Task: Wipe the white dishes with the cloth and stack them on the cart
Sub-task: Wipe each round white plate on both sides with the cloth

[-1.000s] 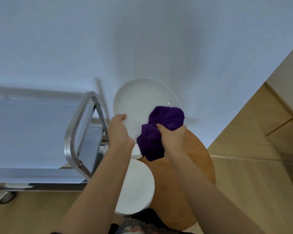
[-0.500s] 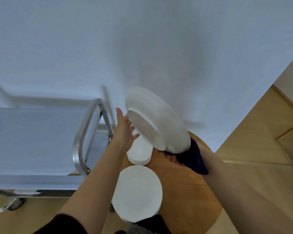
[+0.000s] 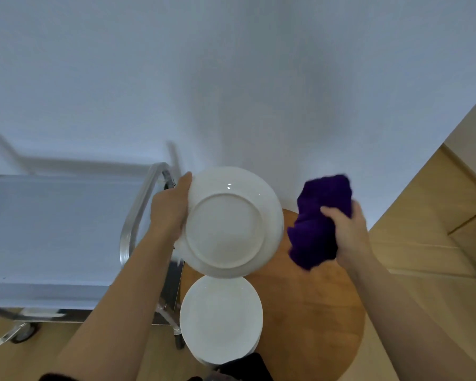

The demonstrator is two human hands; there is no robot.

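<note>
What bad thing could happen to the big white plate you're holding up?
The left hand grips the big round white plate by one edge only, bottom side facing up, in the air. It could slip and land on the stack of white plates on the round wooden table below, maybe chipping both. The right hand is busy holding the purple cloth, away from the plate, so it may not catch it.

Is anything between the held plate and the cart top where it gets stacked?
Only the cart's metal handle: it rises at the cart's near end, right beside the left hand that grips the upturned white plate. The cart top beyond shows nothing on it. The plate would probably need lifting over the handle.
</note>
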